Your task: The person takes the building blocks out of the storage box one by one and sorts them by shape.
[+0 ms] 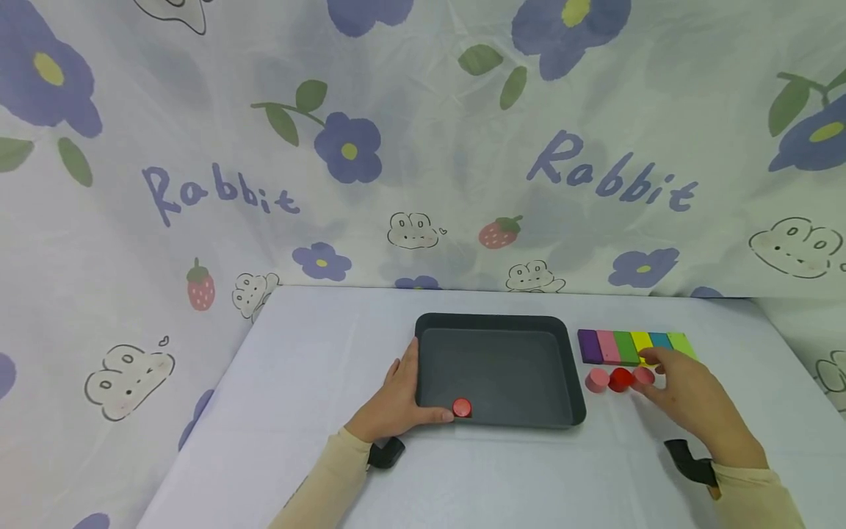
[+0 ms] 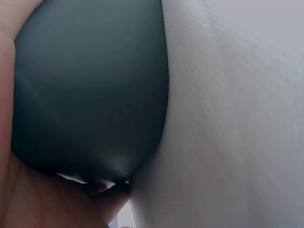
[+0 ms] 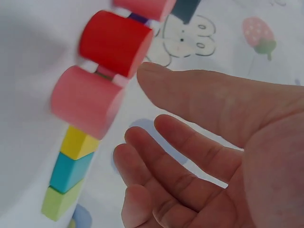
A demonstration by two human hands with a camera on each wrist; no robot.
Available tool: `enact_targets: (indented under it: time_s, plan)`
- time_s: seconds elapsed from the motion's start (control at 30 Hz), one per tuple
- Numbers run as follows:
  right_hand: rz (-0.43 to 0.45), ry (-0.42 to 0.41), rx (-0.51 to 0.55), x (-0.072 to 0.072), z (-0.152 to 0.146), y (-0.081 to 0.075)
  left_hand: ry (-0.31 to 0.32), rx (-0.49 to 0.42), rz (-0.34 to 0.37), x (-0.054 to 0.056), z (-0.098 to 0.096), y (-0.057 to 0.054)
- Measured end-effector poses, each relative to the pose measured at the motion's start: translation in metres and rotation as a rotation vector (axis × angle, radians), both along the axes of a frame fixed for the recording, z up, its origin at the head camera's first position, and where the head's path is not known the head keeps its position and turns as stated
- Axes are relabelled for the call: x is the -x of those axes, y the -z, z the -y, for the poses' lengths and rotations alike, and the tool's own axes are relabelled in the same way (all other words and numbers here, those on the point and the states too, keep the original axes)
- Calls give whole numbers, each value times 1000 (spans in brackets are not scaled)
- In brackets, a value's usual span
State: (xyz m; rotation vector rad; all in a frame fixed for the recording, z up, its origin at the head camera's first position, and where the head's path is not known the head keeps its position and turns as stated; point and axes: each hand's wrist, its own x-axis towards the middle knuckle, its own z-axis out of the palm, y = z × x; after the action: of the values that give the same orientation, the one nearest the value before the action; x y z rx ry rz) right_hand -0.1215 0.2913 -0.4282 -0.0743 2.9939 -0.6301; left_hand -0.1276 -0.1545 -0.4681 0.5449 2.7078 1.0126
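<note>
My left hand [image 1: 396, 404] lies around the front left corner of a dark grey tray [image 1: 575, 382], its fingers along the left wall and the thumb by the front rim. A red cylinder [image 1: 462, 407] stands inside the tray near that thumb. To the right of the tray, a pink cylinder [image 1: 597, 380], a red cylinder [image 1: 620, 380] and a second pink cylinder [image 1: 643, 377] form a short row. Over the right end of this row is my right hand [image 1: 694, 397], thumb and fingers spread apart. In the right wrist view nothing sits between them.
Behind the cylinders lies a row of coloured blocks, from a purple block [image 1: 590, 347] to a light green block [image 1: 681, 343], partly covered by the right hand. A white cloth [image 1: 297, 353] covers the table, and a patterned curtain [image 1: 423, 147] hangs behind it.
</note>
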Motion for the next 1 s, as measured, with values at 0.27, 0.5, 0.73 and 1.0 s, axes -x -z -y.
enact_targets:
  time_s: [0.27,0.5,0.73,1.0]
  plan:
    - [-59,-6,17,-5,12,-6,-1,1,-1,1,1,0]
    - [-92,1,48,-8,24,-7,-3,-2,-3,1,1,2]
    - [-196,-41,117,-10,33,-1,-3,3,-1,0,1,2]
    - [-222,-47,137,-8,41,1,-3,3,-5,0,1,2]
